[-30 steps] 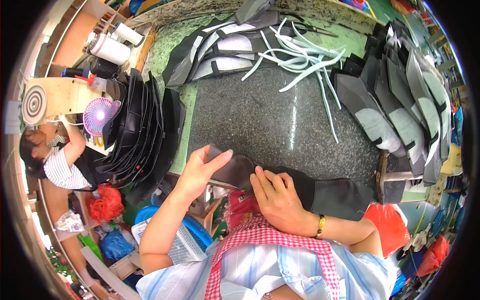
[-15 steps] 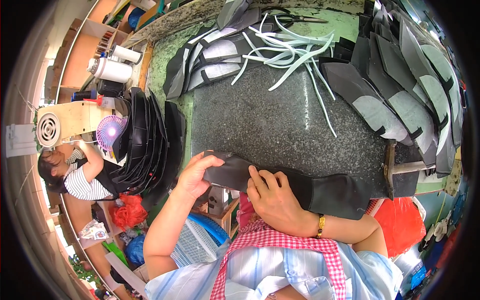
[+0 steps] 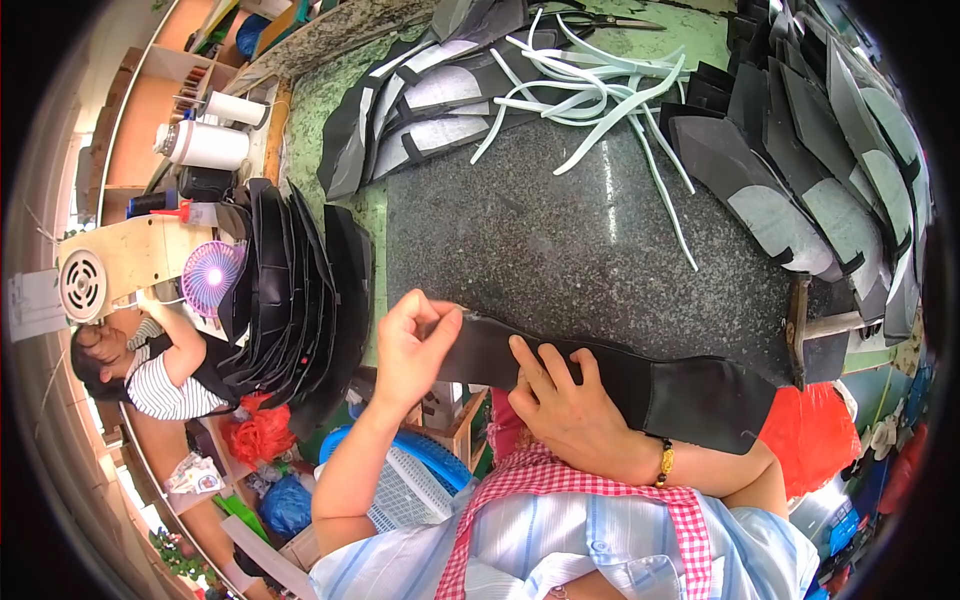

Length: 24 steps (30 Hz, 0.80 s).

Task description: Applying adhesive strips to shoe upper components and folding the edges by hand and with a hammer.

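A long black leather-like panel (image 3: pixel 610 385) lies along the near edge of the dark stone slab (image 3: pixel 520 230), its right end hanging toward my right forearm. At the panel's left end my left hand (image 3: pixel 412 345) is closed, thumb and curled fingers pinching the upper corner. My right hand (image 3: pixel 575 405) rests on the middle of the panel with its fingers spread, pressing it against the slab's edge. What the curled fingers of my left hand cover is hidden.
Pale strips (image 3: pixel 600 90) lie at the slab's far side, by black scissors (image 3: pixel 610 20). Grey-black cut pieces (image 3: pixel 780 205) are heaped at right, others (image 3: pixel 430 105) at far left. A hammer (image 3: pixel 798 330) lies right. Black pieces (image 3: pixel 285 280) stack at left; a co-worker (image 3: pixel 160 365) sits beyond.
My left hand's fingers have curled up over the panel's left end, and the hand has shifted right. My right hand and the panel have moved slightly right and nearer.
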{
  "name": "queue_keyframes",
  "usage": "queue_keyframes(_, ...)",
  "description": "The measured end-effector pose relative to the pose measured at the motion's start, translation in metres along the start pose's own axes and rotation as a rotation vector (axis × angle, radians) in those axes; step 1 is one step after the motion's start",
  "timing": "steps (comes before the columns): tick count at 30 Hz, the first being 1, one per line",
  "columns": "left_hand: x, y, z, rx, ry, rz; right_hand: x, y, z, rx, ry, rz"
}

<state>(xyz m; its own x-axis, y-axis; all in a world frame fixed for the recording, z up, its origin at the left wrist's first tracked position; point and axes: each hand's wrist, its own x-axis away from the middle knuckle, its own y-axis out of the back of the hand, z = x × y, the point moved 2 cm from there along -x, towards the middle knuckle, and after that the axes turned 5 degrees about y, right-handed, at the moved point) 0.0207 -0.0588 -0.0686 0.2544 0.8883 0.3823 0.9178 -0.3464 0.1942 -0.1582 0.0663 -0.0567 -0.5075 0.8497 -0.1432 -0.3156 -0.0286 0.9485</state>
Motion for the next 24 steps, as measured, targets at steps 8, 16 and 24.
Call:
queue_keyframes(8,0.008,-0.011,-0.026,-0.947,-0.684,-0.262,-0.036,0.005,0.011,0.147,-0.149,0.192)
queue_keyframes(16,0.061,-0.040,-0.024,-1.102,-0.685,0.095,0.060,0.054,-0.038,-0.468,-0.221,0.049)
queue_keyframes(24,0.059,-0.090,-0.009,-1.016,-1.093,0.335,0.057,0.052,-0.055,-0.482,-0.113,0.132)
